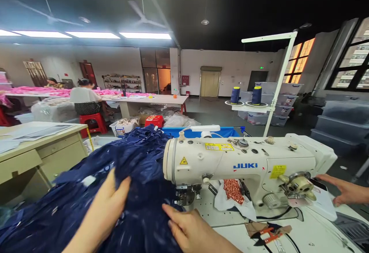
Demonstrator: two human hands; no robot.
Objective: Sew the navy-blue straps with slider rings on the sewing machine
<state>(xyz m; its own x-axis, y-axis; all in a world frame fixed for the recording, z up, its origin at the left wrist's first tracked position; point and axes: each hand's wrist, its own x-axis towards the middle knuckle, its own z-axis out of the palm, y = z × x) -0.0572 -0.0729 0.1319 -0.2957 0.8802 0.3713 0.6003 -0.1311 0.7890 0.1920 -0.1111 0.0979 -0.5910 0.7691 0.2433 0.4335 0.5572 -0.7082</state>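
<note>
A large heap of navy blue fabric (144, 214), with small white tags, covers the left of the sewing table and reaches the needle end of the white JUKI sewing machine (219, 160). My left hand (108, 199) is in the heap, its thumb and fingers closed on a bunched part of the cloth; its fingertips are partly hidden and blurred. Just below the machine head, my right hand (191, 228) has its fingers bent and pinched at the fabric's right side, the forefinger pointing left. The needle area is partly covered.
Another person's hand (346, 189) rests by a white device at the right. Orange-handled snips (266, 235) and a white cloth holding copper-coloured bits (233, 195) lie on the table. Navy thread cones (235, 95) stand behind. A seated co-worker (85, 95) is at a far table with pink fabric.
</note>
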